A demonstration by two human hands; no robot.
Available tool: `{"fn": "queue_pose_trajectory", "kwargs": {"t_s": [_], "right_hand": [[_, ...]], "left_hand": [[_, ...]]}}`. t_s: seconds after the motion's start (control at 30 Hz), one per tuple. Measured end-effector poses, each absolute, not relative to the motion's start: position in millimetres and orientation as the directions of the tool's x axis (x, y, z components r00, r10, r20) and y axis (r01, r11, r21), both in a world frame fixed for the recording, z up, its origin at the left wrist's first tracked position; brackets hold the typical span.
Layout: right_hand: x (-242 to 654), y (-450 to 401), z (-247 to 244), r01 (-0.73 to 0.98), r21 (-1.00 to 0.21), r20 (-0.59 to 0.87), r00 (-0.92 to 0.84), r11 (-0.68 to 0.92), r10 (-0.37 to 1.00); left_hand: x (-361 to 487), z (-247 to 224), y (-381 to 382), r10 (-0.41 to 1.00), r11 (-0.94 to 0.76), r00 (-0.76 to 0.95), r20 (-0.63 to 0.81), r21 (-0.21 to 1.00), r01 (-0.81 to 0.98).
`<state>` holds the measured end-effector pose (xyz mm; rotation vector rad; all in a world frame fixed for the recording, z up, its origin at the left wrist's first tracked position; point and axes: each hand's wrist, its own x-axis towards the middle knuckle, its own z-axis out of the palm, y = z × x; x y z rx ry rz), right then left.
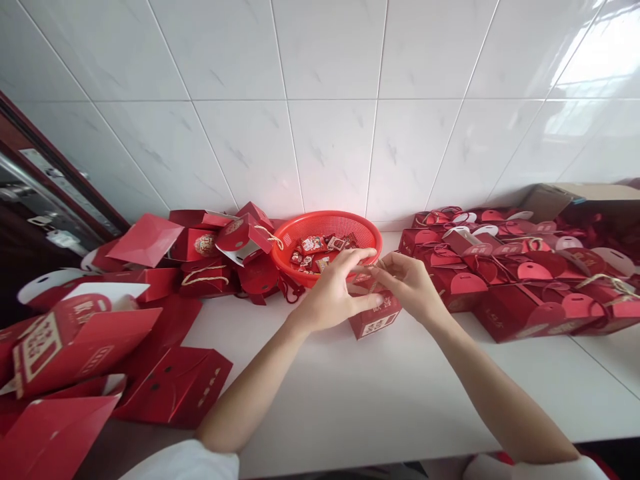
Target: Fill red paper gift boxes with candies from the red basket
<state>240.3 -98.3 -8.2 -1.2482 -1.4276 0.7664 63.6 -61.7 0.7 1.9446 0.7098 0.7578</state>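
Box: one red cardboard box (379, 321), on white counter (310, 393)
Hands: left hand (330, 293) cups box; right hand (415, 283) pinches tan twine (373, 287)
Basket: one, round red plastic basket (363, 230), partly hidden
Flanking piles: two

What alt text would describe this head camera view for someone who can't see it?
Two bare hands, left and right, work at the top of a small red box on a white counter. Behind is a red basket of wrapped sweets; more red boxes lie jumbled at left and stand in rows at right.
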Motion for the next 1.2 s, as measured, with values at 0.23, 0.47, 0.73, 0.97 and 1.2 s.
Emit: {"fn": "queue_pose_trajectory", "kwargs": {"t_s": [0.23, 0.47, 0.73, 0.97, 1.2], "right_hand": [[241.7, -108.7, 3.3, 0.075, -0.973, 0.221, 0.032, 0.218, 0.975], [251.9, -113.7, -11.4, 0.096, -0.978, 0.180, -0.043, 0.184, 0.983], [293.6, -159.8, -8.6, 0.339, -0.883, 0.429, 0.297, 0.326, 0.853], [375.5, -234.1, 35.1, 0.385, -0.831, 0.512, 0.811, 0.402, 0.282], [440.3, -263.3, 12.0, 0.299, -0.934, 0.337, 0.921, 0.197, 0.197]], "left_hand": [[77.7, -11.3, -60.9, 0.754, -0.587, 0.621, 0.216, 0.645, 0.489], [90.7, -27.8, -63.8, 0.701, -0.611, 0.700, 0.132, 0.618, 0.495], [85.9, -21.5, -67.7, 0.528, -0.566, 0.849, 0.012, 0.751, 0.340], [63.4, -5.3, -47.8, 0.633, -0.606, 0.764, 0.125, 0.693, 0.389], [50.6, 1.8, -40.4, 0.627, -0.669, 0.761, 0.167, 0.616, 0.417]]}}
